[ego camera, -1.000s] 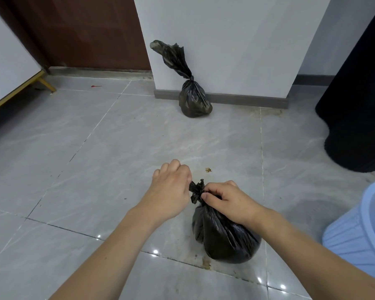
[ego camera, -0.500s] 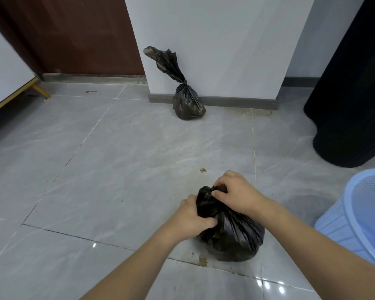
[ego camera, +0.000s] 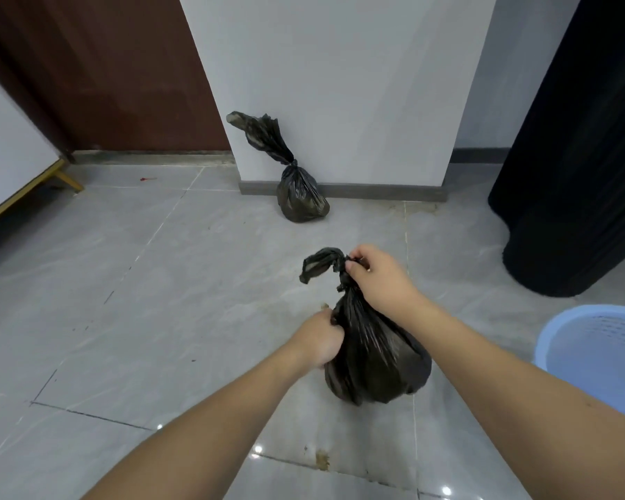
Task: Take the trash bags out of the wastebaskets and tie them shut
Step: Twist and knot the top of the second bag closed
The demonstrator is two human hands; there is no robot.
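1. While our right hand [ego camera: 377, 279] pinches the twisted neck of the bulging black plastic trash bag [ego camera: 376, 355] on the grey tiled floor [ego camera: 159, 301], our left hand [ego camera: 320, 341] grips its side, fingers curled into the plastic.
2. We see a second knotted black trash bag [ego camera: 298, 196] resting against the white wall's base.
3. A light blue plastic wastebasket [ego camera: 599, 351] sits beside our right forearm.

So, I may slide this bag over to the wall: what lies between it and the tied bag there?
In the head view, only bare grey floor tile lies between the held bag and the tied bag, apart from a small brown crumb.
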